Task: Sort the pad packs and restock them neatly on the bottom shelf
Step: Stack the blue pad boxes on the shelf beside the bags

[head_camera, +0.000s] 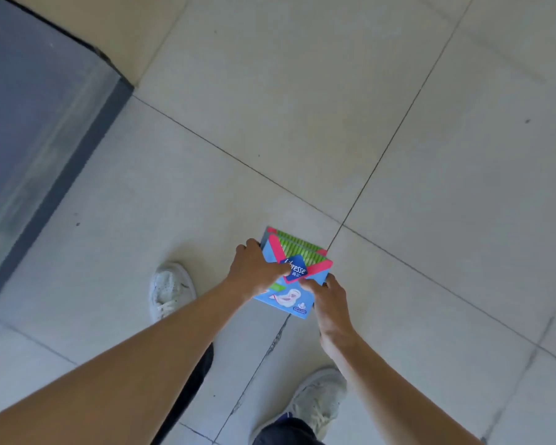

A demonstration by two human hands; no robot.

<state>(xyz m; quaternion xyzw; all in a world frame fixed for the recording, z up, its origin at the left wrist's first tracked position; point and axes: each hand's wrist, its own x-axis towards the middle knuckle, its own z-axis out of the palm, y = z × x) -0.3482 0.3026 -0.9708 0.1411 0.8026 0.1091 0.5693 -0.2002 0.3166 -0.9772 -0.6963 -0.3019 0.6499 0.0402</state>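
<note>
Looks straight down on a tiled floor of pale square tiles with dark joints.

**Task item**
- Holds a stack of pad packs in the air above the floor, at about 6 o'clock from the view centre.
- Shows blue wrappers with a pink chevron band. Shows green-striped pads toward 12 o'clock, a blue brand badge at mid-face and a pad drawing toward 6 o'clock.
- Suggests more than one pack by the doubled edges at 12 o'clock; cannot tell the exact count.

**Hands**
- Brings both hands together on the stack and clamps it between them.
- Grips the 9 o'clock edge with the left hand: fingers curled round the far corner, thumb laid across the top face up to the badge.
- Pinches the 4 o'clock corner with the right hand: thumb on the top face, fingers curled round the edge.
- Extends bare forearms into the view from 7 o'clock and 5 o'clock.

**Surroundings**
- Plants the left shoe, white and laced, on the floor at 8 o'clock from the stack.
- Plants the right shoe, also white, at 6 o'clock from the stack, well apart from it in the view.
- Shows dark trouser legs above the shoes.
- Locates a crossing of two tile joints just beside the stack at 1 o'clock.
- Fills the 10 o'clock corner of the view with a dark grey panel, blurred and edged by a darker strip along the floor; cannot tell what it belongs to.
</note>
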